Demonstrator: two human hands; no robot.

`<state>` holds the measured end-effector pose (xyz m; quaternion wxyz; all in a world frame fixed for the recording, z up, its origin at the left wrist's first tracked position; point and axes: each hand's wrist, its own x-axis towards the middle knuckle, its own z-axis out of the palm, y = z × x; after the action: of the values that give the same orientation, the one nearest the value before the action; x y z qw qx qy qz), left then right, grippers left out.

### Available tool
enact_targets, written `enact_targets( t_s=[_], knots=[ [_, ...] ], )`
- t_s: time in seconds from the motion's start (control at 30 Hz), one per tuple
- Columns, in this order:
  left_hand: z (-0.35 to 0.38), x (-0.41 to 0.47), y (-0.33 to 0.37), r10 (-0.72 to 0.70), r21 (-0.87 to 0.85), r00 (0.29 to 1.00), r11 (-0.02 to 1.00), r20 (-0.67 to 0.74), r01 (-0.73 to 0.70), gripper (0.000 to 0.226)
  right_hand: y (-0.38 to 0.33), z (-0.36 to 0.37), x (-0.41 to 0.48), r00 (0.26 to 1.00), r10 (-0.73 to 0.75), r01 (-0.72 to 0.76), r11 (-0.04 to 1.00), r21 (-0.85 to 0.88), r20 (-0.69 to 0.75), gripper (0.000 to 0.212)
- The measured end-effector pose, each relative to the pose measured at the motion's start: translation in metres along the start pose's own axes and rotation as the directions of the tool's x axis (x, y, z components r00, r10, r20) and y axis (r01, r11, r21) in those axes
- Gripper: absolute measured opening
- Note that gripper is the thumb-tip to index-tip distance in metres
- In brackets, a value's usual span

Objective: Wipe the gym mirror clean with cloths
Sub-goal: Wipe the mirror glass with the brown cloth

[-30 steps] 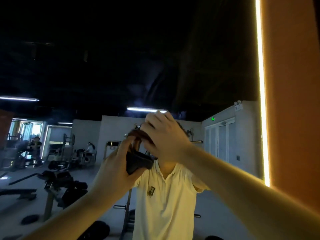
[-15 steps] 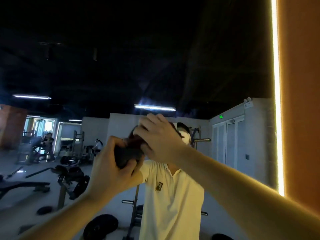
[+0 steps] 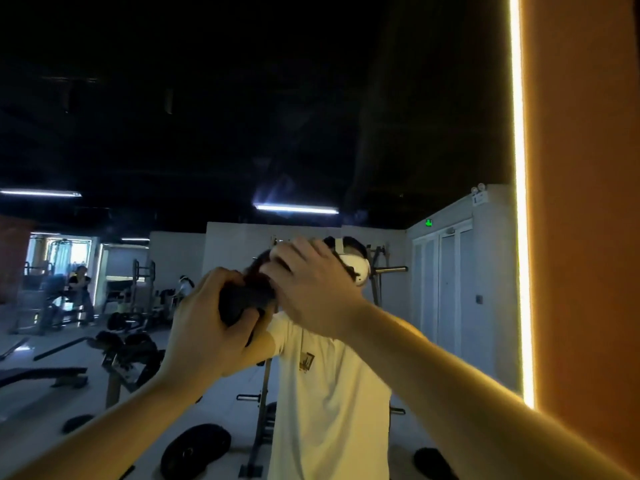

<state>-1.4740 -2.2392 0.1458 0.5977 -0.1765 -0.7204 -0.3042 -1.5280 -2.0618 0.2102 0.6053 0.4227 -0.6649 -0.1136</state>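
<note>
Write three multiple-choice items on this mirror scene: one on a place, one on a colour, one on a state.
1. Where does the light strip run?
A) along the mirror's right edge
B) across the floor
C) along its left edge
2. What colour is the cloth in the left hand?
A) white
B) dark
C) yellow
3. What is the left hand doing?
A) hanging loose
B) lying flat on the wall
C) gripping the cloth
Answers: 1 A, the strip glows beside the orange wall; 2 B, it looks near black; 3 C, the hand curls round it.
</note>
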Motion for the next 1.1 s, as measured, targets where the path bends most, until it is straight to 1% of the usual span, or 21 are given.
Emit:
enact_targets(
  t_s=[0.03, 0.07, 0.17, 0.2, 0.27, 0.33, 0.37, 0.4, 0.43, 0.47, 0.53, 0.57, 0.6, 0.63, 0.67, 0.73, 0.83, 0.9, 0.93, 1.03, 1.1],
  knots=[
    [0.005, 0.000, 0.005, 0.033, 0.005, 0.999, 0.999, 0.023, -0.033, 0.034, 0.016, -0.006, -0.007, 1.000, 0.002, -0.002, 0.999, -0.051, 0.003, 0.041],
    [0.011, 0.000, 0.008, 0.067, 0.023, 0.996, 0.997, 0.060, -0.069, 0.035, 0.035, -0.013, -0.012, 0.997, 0.075, -0.077, 0.991, -0.111, -0.018, 0.048],
    [0.027, -0.002, 0.013, 0.129, 0.088, 0.980, 0.986, 0.153, -0.143, 0.038, 0.095, -0.042, -0.036, 0.903, 0.383, -0.421, 0.878, -0.227, -0.194, 0.046],
    [0.030, -0.003, 0.013, 0.134, 0.104, 0.975, 0.983, 0.177, -0.154, 0.044, 0.113, -0.051, -0.048, 0.843, 0.470, -0.527, 0.818, -0.230, -0.261, 0.041],
    [0.029, -0.005, 0.011, 0.136, 0.093, 0.966, 0.983, 0.220, -0.159, 0.055, 0.134, -0.064, -0.062, 0.670, 0.621, -0.725, 0.664, -0.180, -0.407, 0.036],
    [0.026, -0.006, 0.009, 0.139, 0.078, 0.966, 0.984, 0.218, -0.160, 0.057, 0.122, -0.057, -0.054, 0.464, 0.739, -0.863, 0.502, -0.059, -0.489, 0.042],
    [0.027, -0.005, 0.010, 0.139, 0.070, 0.967, 0.985, 0.213, -0.157, 0.056, 0.103, -0.047, -0.045, 0.400, 0.769, -0.890, 0.456, -0.012, -0.498, 0.042],
    [0.029, -0.004, 0.012, 0.139, 0.057, 0.967, 0.986, 0.212, -0.154, 0.054, 0.078, -0.036, -0.039, 0.405, 0.773, -0.881, 0.472, 0.016, -0.488, 0.043],
    [0.033, -0.002, 0.017, 0.141, 0.042, 0.968, 0.987, 0.209, -0.153, 0.053, 0.052, -0.024, -0.035, 0.494, 0.744, -0.827, 0.562, 0.021, -0.451, 0.044],
    [0.038, -0.001, 0.021, 0.138, 0.027, 0.969, 0.989, 0.207, -0.147, 0.050, 0.027, -0.013, -0.037, 0.637, 0.677, -0.725, 0.689, 0.014, -0.369, 0.046],
    [0.049, 0.001, 0.031, 0.127, -0.009, 0.971, 0.992, 0.204, -0.128, 0.046, 0.002, -0.006, -0.059, 0.902, 0.403, -0.411, 0.911, -0.024, -0.156, 0.050],
    [0.055, 0.001, 0.035, 0.136, -0.018, 0.969, 0.991, 0.206, -0.135, 0.045, 0.009, -0.011, -0.073, 0.967, 0.247, -0.252, 0.966, -0.065, -0.066, 0.051],
    [0.061, 0.001, 0.038, 0.157, -0.012, 0.964, 0.987, 0.213, -0.158, 0.046, 0.026, -0.021, -0.085, 0.991, 0.134, -0.132, 0.983, -0.131, 0.007, 0.051],
    [0.067, -0.001, 0.040, 0.176, 0.002, 0.959, 0.984, 0.220, -0.181, 0.049, 0.049, -0.031, -0.091, 0.994, 0.096, -0.083, 0.972, -0.218, 0.049, 0.052],
    [0.071, -0.002, 0.041, 0.187, 0.016, 0.956, 0.981, 0.225, -0.196, 0.055, 0.077, -0.039, -0.093, 0.990, 0.137, -0.119, 0.945, -0.306, 0.038, 0.053],
    [0.076, -0.002, 0.040, 0.182, 0.017, 0.959, 0.982, 0.217, -0.190, 0.063, 0.133, -0.059, -0.089, 0.934, 0.330, -0.357, 0.847, -0.395, -0.135, 0.052],
    [0.077, 0.000, 0.037, 0.187, 0.024, 0.960, 0.980, 0.210, -0.196, 0.068, 0.159, -0.069, -0.077, 0.724, 0.571, -0.679, 0.691, -0.250, -0.388, 0.046],
    [0.077, -0.001, 0.038, 0.185, 0.043, 0.961, 0.979, 0.206, -0.197, 0.065, 0.127, -0.050, -0.081, 0.614, 0.625, -0.747, 0.657, -0.101, -0.481, 0.043],
    [0.078, -0.002, 0.041, 0.183, 0.038, 0.962, 0.980, 0.202, -0.194, 0.062, 0.103, -0.040, -0.090, 0.602, 0.629, -0.737, 0.675, -0.038, -0.491, 0.042],
    [0.085, -0.010, 0.051, 0.209, 0.015, 0.953, 0.976, 0.220, -0.218, 0.055, 0.041, -0.025, -0.148, 0.749, 0.553, -0.594, 0.805, 0.000, -0.366, 0.045],
    [0.090, -0.015, 0.058, 0.220, 0.021, 0.944, 0.972, 0.246, -0.232, 0.056, 0.028, -0.028, -0.185, 0.876, 0.422, -0.454, 0.885, -0.103, -0.231, 0.050]
  ],
)
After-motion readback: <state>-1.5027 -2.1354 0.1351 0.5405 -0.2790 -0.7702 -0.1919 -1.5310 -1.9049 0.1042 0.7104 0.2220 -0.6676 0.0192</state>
